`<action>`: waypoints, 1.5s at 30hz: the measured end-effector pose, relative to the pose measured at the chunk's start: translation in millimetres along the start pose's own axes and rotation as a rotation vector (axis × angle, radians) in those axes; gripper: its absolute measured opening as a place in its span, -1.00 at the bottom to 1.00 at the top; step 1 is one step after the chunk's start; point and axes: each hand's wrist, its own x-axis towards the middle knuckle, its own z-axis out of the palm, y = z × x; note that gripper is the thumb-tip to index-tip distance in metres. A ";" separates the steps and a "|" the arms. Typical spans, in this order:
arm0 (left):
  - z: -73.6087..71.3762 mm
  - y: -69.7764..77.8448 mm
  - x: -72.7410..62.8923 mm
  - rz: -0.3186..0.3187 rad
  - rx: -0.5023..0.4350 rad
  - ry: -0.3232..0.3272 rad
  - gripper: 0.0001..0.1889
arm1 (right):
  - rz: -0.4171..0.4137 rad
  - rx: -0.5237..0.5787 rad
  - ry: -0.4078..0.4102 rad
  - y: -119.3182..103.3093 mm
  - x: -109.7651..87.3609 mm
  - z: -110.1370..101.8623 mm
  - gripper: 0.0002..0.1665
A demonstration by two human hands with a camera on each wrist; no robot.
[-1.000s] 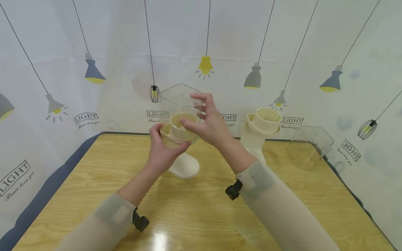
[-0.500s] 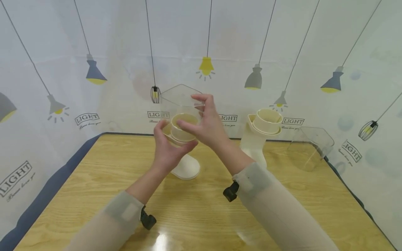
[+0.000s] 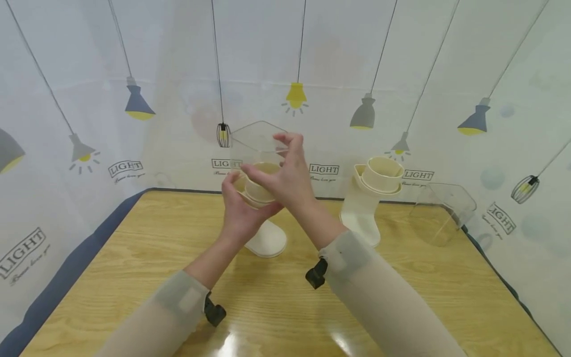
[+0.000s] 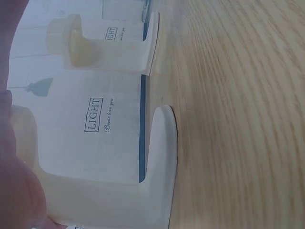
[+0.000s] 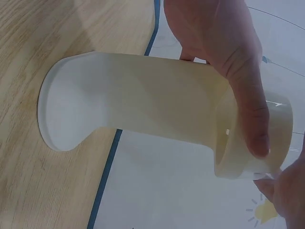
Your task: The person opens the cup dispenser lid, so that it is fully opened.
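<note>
In the head view a cream plastic dispenser stand (image 3: pixel 267 240) stands on the table, its round collar (image 3: pixel 257 191) at the top. My left hand (image 3: pixel 243 210) grips the stand's head; the right wrist view shows its thumb lying across the collar. A clear, angular plastic container (image 3: pixel 256 136) rises from the collar. My right hand (image 3: pixel 285 176) holds this container, with the thumb reaching across in front above the collar and the fingers at the right side near the upper rim. The container's lower part is partly hidden behind the right hand.
To the right stands a second cream dispenser stand (image 3: pixel 366 208) with its collar on top. Near the table's back right corner is another clear container (image 3: pixel 441 218). Behind the wooden table (image 3: pixel 276 307) hangs a lamp-print cloth (image 3: pixel 330 59).
My right thumb has slid left across the front of the collar, and the right wrist has shifted left. The left hand has moved slightly right around the stand's head, its fingers closer in.
</note>
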 end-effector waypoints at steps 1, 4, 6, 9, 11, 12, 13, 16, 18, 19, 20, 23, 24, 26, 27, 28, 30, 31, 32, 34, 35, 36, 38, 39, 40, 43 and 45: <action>0.3 0.4 0.2 -0.001 0.005 -0.001 0.37 | -0.010 0.002 0.002 1.0 -0.3 0.3 0.12; 0.9 0.9 0.6 0.003 0.030 0.004 0.35 | -0.035 0.006 0.013 2.8 -0.1 1.6 0.10; 1.0 0.8 0.7 0.004 0.046 0.008 0.33 | -0.036 0.012 0.026 3.2 0.8 3.2 0.06; 0.0 0.5 0.3 0.002 0.061 0.013 0.33 | -0.028 0.014 0.046 2.5 2.0 6.1 0.01; -0.9 0.1 0.0 0.003 0.061 0.012 0.33 | -0.017 0.016 0.059 1.7 2.2 8.2 -0.01; -1.3 -0.2 0.0 0.008 0.061 0.011 0.33 | -0.014 0.016 0.065 1.1 2.1 9.0 -0.02; -1.7 -0.5 -0.1 0.014 0.059 0.010 0.33 | -0.009 0.016 0.070 0.9 2.1 9.8 -0.02; -2.5 -2.4 0.0 0.032 0.056 0.008 0.32 | 0.008 0.016 0.082 -0.4 2.0 11.2 -0.02; -2.6 -4.1 0.3 0.038 0.063 0.008 0.33 | 0.025 0.017 0.083 -1.9 2.1 11.0 -0.02; -2.7 -4.7 0.2 0.038 0.065 0.005 0.33 | 0.037 0.017 0.083 -2.9 2.1 10.7 -0.02; -2.7 -5.1 0.3 0.040 0.068 0.005 0.33 | 0.050 0.019 0.081 -4.2 2.1 10.4 -0.02; -2.6 -6.1 1.0 0.048 0.077 0.010 0.31 | 0.092 0.037 0.079 -8.1 3.0 9.6 -0.03; -2.5 -6.1 1.1 0.053 0.077 0.013 0.31 | 0.105 0.046 0.080 -9.3 3.6 9.4 -0.03; -2.3 -6.4 1.4 0.063 0.078 0.026 0.30 | 0.127 0.063 0.084 -11.4 4.5 9.4 -0.02; -2.2 -6.6 1.3 0.066 0.080 0.031 0.30 | 0.134 0.074 0.085 -12.2 4.9 9.5 -0.02; -2.1 -6.8 1.2 0.067 0.080 0.036 0.30 | 0.139 0.082 0.086 -12.6 5.2 9.7 -0.02; -1.8 -7.0 0.8 0.067 0.082 0.040 0.31 | 0.129 0.096 0.084 -13.1 5.4 9.9 -0.01; -1.6 -7.3 0.8 0.068 0.083 0.038 0.31 | 0.122 0.094 0.084 -13.2 5.2 10.0 -0.01; -1.4 -7.3 0.7 0.068 0.085 0.034 0.31 | 0.112 0.091 0.084 -12.9 5.0 9.9 0.00; -1.2 -7.4 0.9 0.072 0.087 0.025 0.31 | 0.095 0.078 0.084 -12.6 4.4 9.6 0.00; -1.2 -7.4 1.0 0.076 0.090 0.019 0.30 | 0.089 0.069 0.085 -12.8 3.8 9.2 0.01; -1.1 -7.3 1.2 0.080 0.091 0.015 0.30 | 0.084 0.056 0.084 -13.1 3.3 8.7 0.01; -1.2 -7.4 1.7 0.087 0.096 0.015 0.29 | 0.086 0.037 0.077 -13.8 2.6 7.6 0.02; -1.4 -7.4 1.8 0.091 0.096 0.016 0.28 | 0.087 0.025 0.072 -14.3 2.2 7.0 0.03; -1.5 -7.6 2.0 0.094 0.096 0.017 0.27 | 0.085 0.018 0.068 -14.6 2.1 6.2 0.03; -1.4 -7.6 2.6 0.095 0.093 0.016 0.27 | 0.094 0.006 0.059 -15.7 2.6 4.1 0.04; -1.6 -7.0 2.8 0.092 0.092 0.019 0.27 | 0.111 0.029 0.060 -16.4 3.7 3.1 0.05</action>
